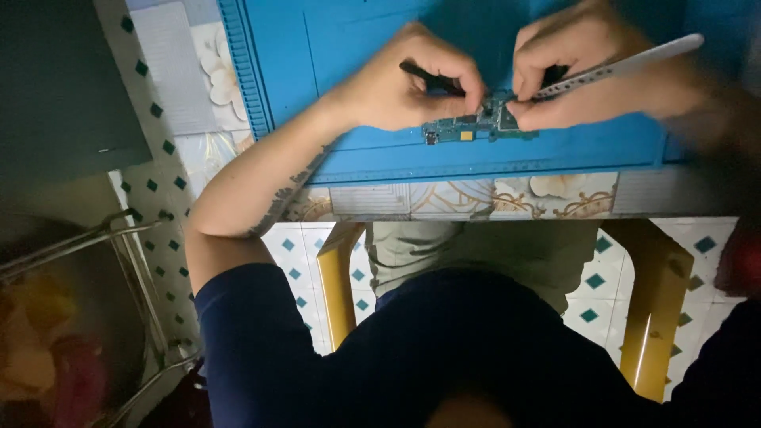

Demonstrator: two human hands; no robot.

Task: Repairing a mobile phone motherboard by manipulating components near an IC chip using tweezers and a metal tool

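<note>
R hand [583, 75] grip pinches slim metal tweezers [626, 65] w/ tip on the green circuit board [476, 127], L hand [412, 79] grip pinched on a thin black tool [432, 79] while fingertips press the board's top edge, board flat on blue repair mat [357, 47] atop floral-tiled counter [547, 198].

Seen from above, the left hand [404, 79] pinches a thin black tool [432, 79] and the right hand [575, 67] a pale flat metal tool [626, 65], both tips meeting on a small green circuit board [476, 127] lying on a blue mat [357, 40] over the floral worktop [555, 196].
</note>
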